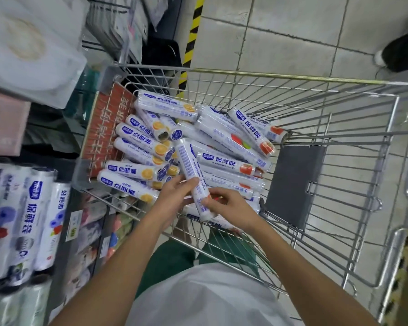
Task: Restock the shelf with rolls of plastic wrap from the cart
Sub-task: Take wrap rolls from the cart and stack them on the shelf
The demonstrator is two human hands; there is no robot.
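- The wire cart [269, 75] fills most of the head view and stands on a tiled floor [292, 31] just beside the shelf [64, 234] on the left.
- The shelf carries upright packaged rolls [37, 222] with blue and white labels, blurred in this view.
- A loose pile of plastic wrap rolls [222, 135] lies across the left half of the cart's bottom. Some show an orange fruit picture and some a red one.
- A grey flap [295, 182] lies flat in the cart to the right of the pile.
- One roll [186, 158] is lifted above the pile, slanting from upper left to lower right, with its lower end between both hands.
- The left hand [172, 196] grips this roll near its lower part, thumb on top and fingers beneath.
- The right hand [229, 203] holds the roll's lower end, with its thumb pressed on the wrapper and its fingers curled behind.
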